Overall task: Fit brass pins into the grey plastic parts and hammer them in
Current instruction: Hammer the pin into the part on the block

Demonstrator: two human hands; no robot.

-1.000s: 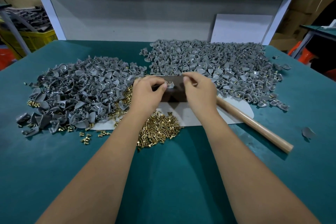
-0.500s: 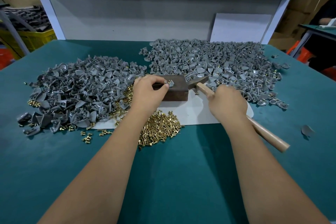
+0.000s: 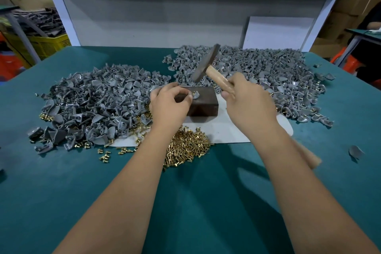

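hands [image 3: 208,101] around grey part [image 3: 195,95] on block [image 3: 203,105]

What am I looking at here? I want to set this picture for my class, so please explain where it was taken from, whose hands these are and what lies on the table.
The camera sits on a person's head, looking down at their own hands. The right hand holds a raised hammer. The left hand steadies a grey plastic part with a brass pin in it on a dark block. On the green table lie two heaps of grey parts and loose brass pins.
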